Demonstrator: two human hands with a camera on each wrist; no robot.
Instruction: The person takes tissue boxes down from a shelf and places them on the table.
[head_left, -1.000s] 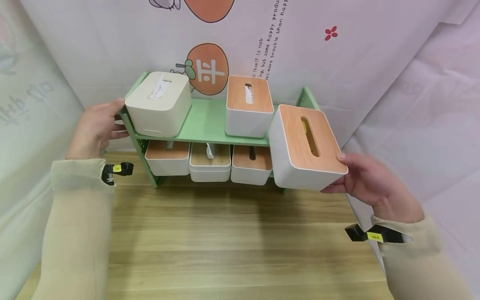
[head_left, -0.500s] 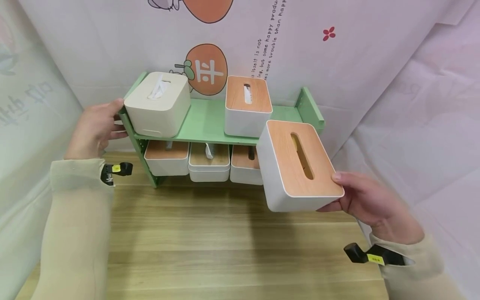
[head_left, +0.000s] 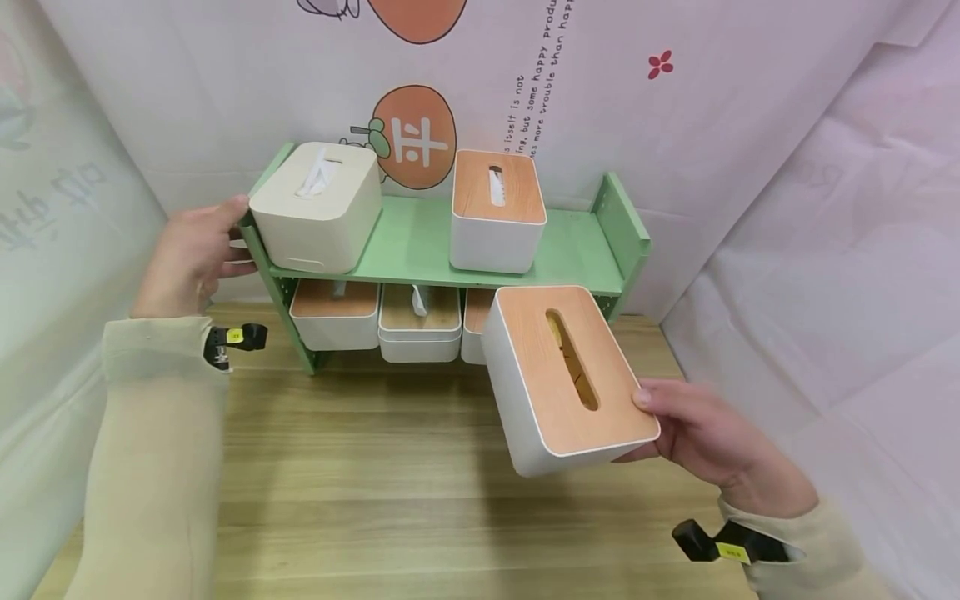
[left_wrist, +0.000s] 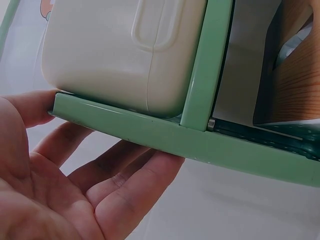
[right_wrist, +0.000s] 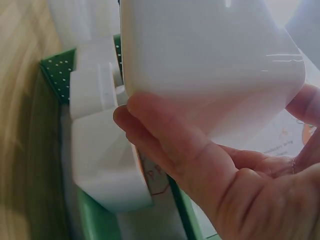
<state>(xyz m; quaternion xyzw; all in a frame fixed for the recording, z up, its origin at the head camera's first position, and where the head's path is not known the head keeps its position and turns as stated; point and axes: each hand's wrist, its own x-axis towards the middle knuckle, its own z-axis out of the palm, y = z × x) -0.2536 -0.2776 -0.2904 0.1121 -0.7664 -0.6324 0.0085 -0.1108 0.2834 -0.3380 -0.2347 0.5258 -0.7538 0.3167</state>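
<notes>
My right hand (head_left: pixel 712 442) grips a white tissue box (head_left: pixel 577 375) with a wood-grain lid and a long slot, thumb on the lid's edge and fingers beneath. The box is in the air, tilted, in front of the green shelf (head_left: pixel 573 242). In the right wrist view, the fingers (right_wrist: pixel 170 130) press the box's white underside. At the shelf's left end my left hand (head_left: pixel 197 254) holds the upright side panel (left_wrist: pixel 120 125), thumb at its top end and fingertips along its outer face. Just inside that panel stands a cream tissue box (head_left: pixel 318 208) with tissue sticking out.
On the top board another wood-lidded tissue box (head_left: pixel 498 212) stands right of the middle. Below are a wood-lidded box (head_left: pixel 335 317), a two-layered box (head_left: pixel 420 325) and a partly hidden box (head_left: pixel 476 321). The wooden floor (head_left: pixel 375 500) lies in front; white sheets (head_left: pixel 825 333) hang around.
My right hand has drawn the tissue box away from the shelf's right end, toward me and to the left, uncovering the right side panel. The left hand stays in place.
</notes>
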